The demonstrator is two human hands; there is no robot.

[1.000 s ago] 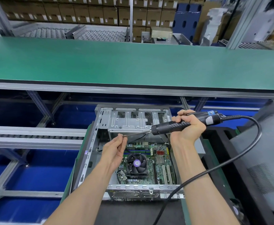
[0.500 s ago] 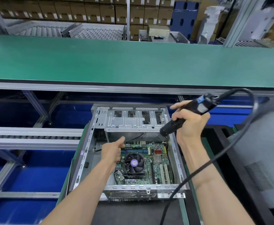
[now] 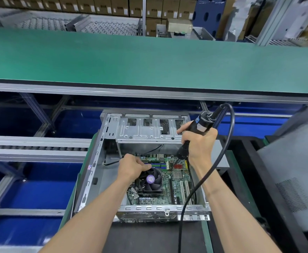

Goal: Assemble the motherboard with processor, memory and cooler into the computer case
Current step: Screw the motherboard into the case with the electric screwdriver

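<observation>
1. Lying open-side up on a dark mat, the computer case [image 3: 102, 161] sits just below a long green counter [image 3: 149, 57] whose metal front edge overhangs the far end of the case.
2. Inside, the motherboard [image 3: 175, 179] lies flat on the case floor, with the cooler [image 3: 150, 181] mounted on it and blue memory slots [image 3: 158, 164] just beyond the fan.
3. Bare metal floor shows between the board's left edge and the left case wall; the right wall stands close to the board.
4. A perforated drive cage [image 3: 147, 130] roofs the far end of the case, leaving only the near part of the board open from above.
5. The near rim of the case [image 3: 158, 209] runs across under both forearms.
6. The left hand [image 3: 133, 167] reaches in from the lower left, fingers curled into a loose fist, resting at the cooler's far-left corner; I cannot tell whether it grips anything.
7. The right hand [image 3: 198, 141] is wrapped around a black electric screwdriver [image 3: 191, 136], held tilted with its tip down toward the board's far-right area near a red component [image 3: 178, 166].
8. The driver's black cable [image 3: 229, 136] loops up from the handle top, arcs right, then falls across the right forearm and over the near rim.
</observation>
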